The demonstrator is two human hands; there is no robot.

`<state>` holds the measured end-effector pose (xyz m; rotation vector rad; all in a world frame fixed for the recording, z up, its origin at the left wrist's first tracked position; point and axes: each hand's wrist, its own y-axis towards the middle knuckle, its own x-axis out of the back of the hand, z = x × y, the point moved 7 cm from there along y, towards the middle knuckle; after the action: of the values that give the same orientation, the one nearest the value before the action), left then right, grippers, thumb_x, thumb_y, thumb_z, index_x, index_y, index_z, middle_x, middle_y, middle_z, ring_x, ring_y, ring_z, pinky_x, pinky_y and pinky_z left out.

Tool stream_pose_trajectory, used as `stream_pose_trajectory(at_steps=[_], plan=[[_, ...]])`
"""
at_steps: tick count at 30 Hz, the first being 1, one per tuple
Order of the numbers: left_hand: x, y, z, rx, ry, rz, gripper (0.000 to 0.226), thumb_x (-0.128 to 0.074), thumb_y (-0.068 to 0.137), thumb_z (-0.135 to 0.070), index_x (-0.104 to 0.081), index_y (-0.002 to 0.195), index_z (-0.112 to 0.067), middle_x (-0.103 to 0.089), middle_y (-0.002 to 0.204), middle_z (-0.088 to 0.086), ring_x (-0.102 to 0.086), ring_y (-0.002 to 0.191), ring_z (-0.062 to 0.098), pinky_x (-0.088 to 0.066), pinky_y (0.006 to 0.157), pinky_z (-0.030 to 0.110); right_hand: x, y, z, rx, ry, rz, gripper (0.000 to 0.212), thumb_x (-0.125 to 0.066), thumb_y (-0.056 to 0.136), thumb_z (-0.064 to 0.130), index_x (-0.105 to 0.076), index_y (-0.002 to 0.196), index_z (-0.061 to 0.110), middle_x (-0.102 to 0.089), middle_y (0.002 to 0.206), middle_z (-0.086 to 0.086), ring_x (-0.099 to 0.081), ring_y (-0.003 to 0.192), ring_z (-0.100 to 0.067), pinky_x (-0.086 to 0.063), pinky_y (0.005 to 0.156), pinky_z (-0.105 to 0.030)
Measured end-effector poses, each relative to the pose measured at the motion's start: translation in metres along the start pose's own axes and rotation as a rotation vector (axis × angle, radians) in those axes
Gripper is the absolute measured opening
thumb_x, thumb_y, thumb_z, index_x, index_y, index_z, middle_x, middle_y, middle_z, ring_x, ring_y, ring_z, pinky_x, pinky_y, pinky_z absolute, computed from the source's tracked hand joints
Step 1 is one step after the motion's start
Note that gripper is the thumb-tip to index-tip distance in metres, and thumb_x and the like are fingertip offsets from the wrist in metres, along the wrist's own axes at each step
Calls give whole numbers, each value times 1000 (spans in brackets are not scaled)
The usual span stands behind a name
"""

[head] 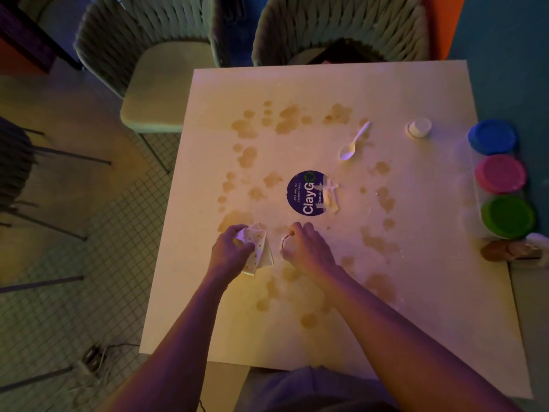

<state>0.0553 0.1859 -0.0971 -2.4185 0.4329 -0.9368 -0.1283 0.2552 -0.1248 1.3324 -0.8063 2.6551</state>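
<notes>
Low in the frame's centre, the left hand (230,251) clutches a dotted paper wrapper (259,248) and the right hand (309,249) curls round a small pale scrap (285,242), while brown stains (246,157) cover the table (326,84) and a spoon (353,142) lies upper right, so clearing seems barely begun.

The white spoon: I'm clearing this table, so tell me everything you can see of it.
The white spoon looks like plastic, one piece: oval bowl pointing near-left, slim handle angled far-right. It lies flat on the table among brownish stains, beyond the round blue sticker; only the table touches it.
</notes>
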Motion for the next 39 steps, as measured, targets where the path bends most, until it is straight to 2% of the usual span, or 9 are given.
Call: stream_pose_trajectory(at_steps=[3,10,14,17,19,21,30,36,39], plan=[[-5,0,-4,-5,5,-1,45,-68,82,-14,-62,125,-27,-68,104,3,-68,83,20,-60,73,37,11,-2,-8,2,-20,-79,28,-57,85,23,-52,110,12,-45,115,-10,-54,103,-32,-48,76,-38],[-28,-1,-30,-29,10,33,48,-70,78,-17,-62,123,-31,-67,110,6,-70,85,24,-62,76,46,20,-1,-40,34,-68,-42,46,-67,82,32,-50,120,13,-44,122,-10,-52,106,-29,-51,78,-38],[-42,2,-45,-37,-2,52,46,-70,79,-13,-62,120,-31,-68,109,6,-71,85,25,-62,77,48,38,1,-68,-197,456,-96,34,-73,75,36,-63,104,21,-57,105,-1,-61,87,-19,-47,68,-27],[-50,5,-56,-40,-5,72,44,-70,79,-15,-61,116,-36,-68,109,5,-71,85,25,-62,76,49,48,0,-90,-448,1175,-66,21,-75,79,29,-68,92,15,-64,84,-4,-57,62,-15,-45,56,-27],[-56,8,-63,-42,-9,82,46,-69,76,-19,-61,117,-36,-68,111,6,-71,86,26,-62,75,49,59,0,-97,-568,1607,-15,13,-69,84,20,-65,89,8,-55,79,-10,-51,61,-16,-41,53,-27],[-64,11,-72,-45,-3,90,48,-70,79,-15,-61,124,-31,-67,113,7,-71,86,27,-62,73,47,76,4,-106,-611,1842,-17,14,-62,84,20,-65,92,9,-51,87,-11,-48,70,-18,-42,58,-27],[-94,21,-118,-89,33,133,49,-69,84,-10,-60,129,-27,-65,114,7,-70,82,22,-60,65,35,122,48,-138,-525,2136,-47,42,-45,64,26,-63,95,5,-48,71,-9,-42,58,-22,-36,56,-26],[-112,31,-156,-139,46,152,50,-65,66,-27,-65,115,-33,-70,106,-1,-69,86,20,-60,77,41,133,74,-148,-504,2261,-35,45,-70,74,49,-60,91,9,-62,84,-7,-54,73,-28,-51,70,-36],[-123,39,-175,-164,49,173,49,-63,66,-27,-66,114,-36,-69,107,-2,-70,84,23,-58,61,36,156,86,-154,-494,2265,-48,40,-77,74,42,-59,90,9,-62,77,-5,-56,75,-24,-52,73,-38]])
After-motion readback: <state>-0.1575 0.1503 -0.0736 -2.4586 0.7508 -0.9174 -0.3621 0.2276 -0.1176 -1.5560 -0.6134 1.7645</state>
